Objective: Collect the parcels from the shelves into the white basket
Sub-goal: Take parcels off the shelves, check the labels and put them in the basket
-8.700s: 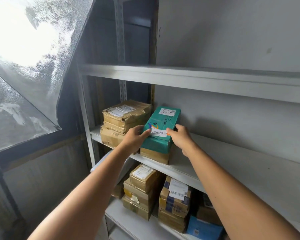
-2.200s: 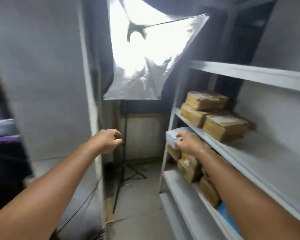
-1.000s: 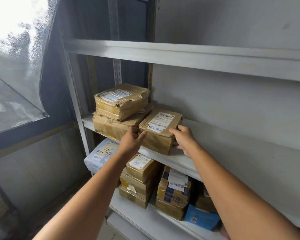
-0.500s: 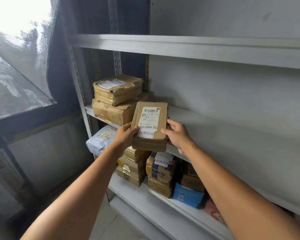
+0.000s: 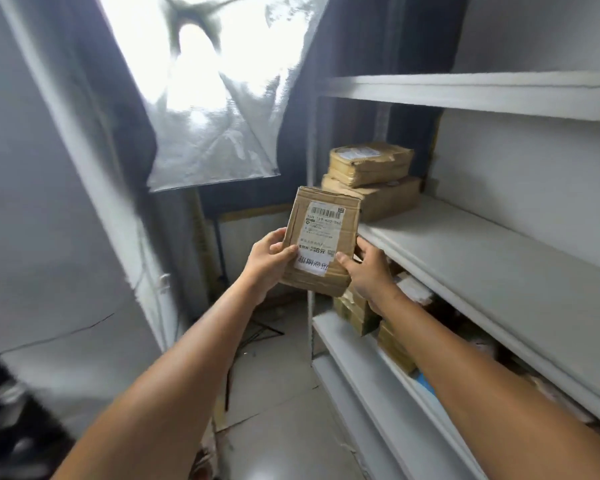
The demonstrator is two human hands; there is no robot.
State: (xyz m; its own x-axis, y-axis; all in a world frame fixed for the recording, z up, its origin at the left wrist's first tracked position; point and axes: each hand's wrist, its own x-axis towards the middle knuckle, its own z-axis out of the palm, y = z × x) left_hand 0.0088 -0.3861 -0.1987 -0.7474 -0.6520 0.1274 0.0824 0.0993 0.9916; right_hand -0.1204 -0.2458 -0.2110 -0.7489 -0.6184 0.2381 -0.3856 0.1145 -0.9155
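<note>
Item: flat brown cardboard parcel with a white barcode label [image 5: 321, 237], held in the air with the label facing the camera, beside the front edge of the middle board of the white metal shelf unit [image 5: 482, 258].
Left grip [image 5: 267, 261]: clasps the parcel's lower left edge, thumb on its face.
Right grip [image 5: 368, 271]: clasps the lower right edge likewise.
Middle board, far end: two tape-wrapped brown parcels [image 5: 371, 164], stacked.
Board below: more brown parcels [image 5: 357, 313], partly hidden.

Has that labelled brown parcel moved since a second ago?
Yes. The left hand and right hand have lifted the parcel off the shelf, out past its front edge.
</note>
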